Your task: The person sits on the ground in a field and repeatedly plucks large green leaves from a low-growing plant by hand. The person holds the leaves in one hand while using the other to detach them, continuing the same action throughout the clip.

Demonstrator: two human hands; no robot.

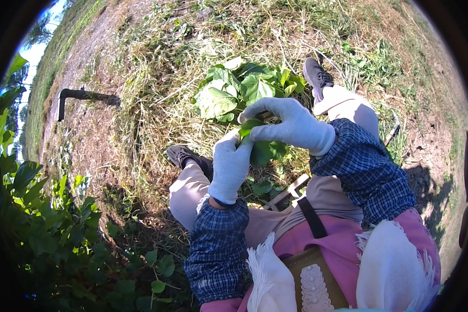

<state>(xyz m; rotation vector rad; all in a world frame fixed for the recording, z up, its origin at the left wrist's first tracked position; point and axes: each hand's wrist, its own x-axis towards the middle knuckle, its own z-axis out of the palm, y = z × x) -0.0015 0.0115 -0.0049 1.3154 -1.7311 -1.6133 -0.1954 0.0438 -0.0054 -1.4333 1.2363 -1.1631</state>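
Note:
White gloves cover both of my hands, which meet in front of my lap over some green leaves. My left hand (231, 170) is closed, with a leaf (249, 126) gripped at its fingertips. From the right, my right hand (291, 125) pinches the same leaf, its thumb and fingers curved around it. Darker broad leaves (261, 154) show just below the right hand; whether they are joined to the held leaf I cannot tell. Beyond my hands a heap of broad green leaves (217, 99) lies on the dry grass between my feet.
Left of the heap, a dark bent pipe (80, 94) sticks up from the ground. Leafy bushes (47, 234) fill the lower left. My shoes (317, 78) stand either side of the heap. A wooden piece (291, 191) shows by my lap. Cut grass and straw cover the soil.

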